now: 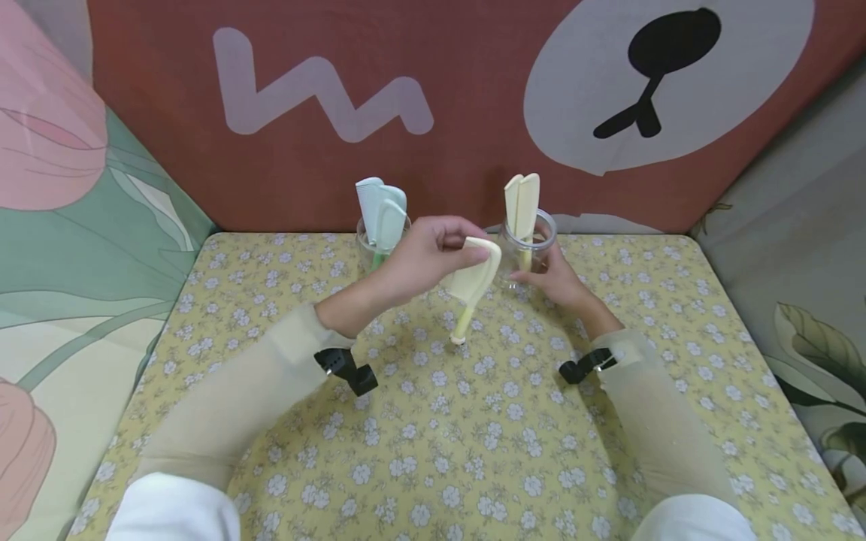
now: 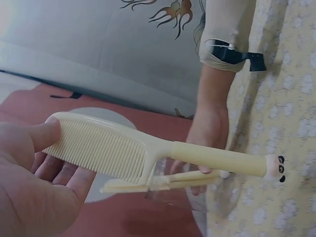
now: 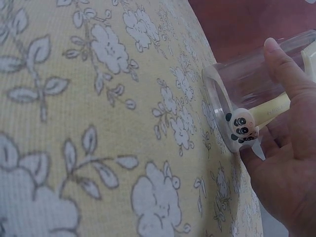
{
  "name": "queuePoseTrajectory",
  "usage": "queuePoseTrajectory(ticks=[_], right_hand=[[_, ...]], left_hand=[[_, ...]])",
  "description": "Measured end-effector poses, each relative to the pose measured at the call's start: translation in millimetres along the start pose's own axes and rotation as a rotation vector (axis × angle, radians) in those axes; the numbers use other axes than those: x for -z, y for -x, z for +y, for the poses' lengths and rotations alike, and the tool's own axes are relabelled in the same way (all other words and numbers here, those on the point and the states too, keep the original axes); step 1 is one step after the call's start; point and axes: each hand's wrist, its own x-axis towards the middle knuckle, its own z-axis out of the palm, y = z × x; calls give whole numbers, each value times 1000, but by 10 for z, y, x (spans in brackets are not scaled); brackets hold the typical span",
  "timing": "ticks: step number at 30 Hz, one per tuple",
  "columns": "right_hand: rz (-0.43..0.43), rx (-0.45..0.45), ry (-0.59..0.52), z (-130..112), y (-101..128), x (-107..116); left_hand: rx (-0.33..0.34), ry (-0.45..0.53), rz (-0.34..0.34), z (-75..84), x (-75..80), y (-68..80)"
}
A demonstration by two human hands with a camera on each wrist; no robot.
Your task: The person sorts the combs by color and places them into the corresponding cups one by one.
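My left hand (image 1: 429, 254) pinches a pale yellow comb (image 1: 476, 279) by its toothed end, between thumb and fingers. The comb's handle (image 2: 217, 157) points down toward the table and ends in a small animal-face tip. To the right, my right hand (image 1: 560, 279) holds a clear jar (image 1: 549, 225) round its side. Two pale yellow combs (image 1: 522, 204) stand in that jar, teeth ends up. In the right wrist view, panda-face handle tips (image 3: 243, 126) rest near the jar's base, and the thumb lies along the glass.
Left of the yellow combs' jar, a second clear jar (image 1: 363, 239) holds several pale blue-green combs (image 1: 382, 214), partly behind my left hand. Both jars stand at the back of the table, whose cloth (image 1: 446, 443) is yellow and flowered. A red-brown printed backdrop (image 1: 473, 143) rises behind.
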Motion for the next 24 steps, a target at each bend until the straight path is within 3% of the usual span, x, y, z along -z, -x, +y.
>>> queuePoseTrajectory(ticks=[5, 13, 24], right_hand=[[-6, -15, -2, -118, 21, -20], [-24, 22, -10, -38, 12, 3], [-4, -28, 27, 116, -6, 40]], left_hand=[[-37, -5, 28, 212, -30, -146], [-110, 60, 79, 479, -91, -384], [-208, 70, 170, 612, -132, -686]])
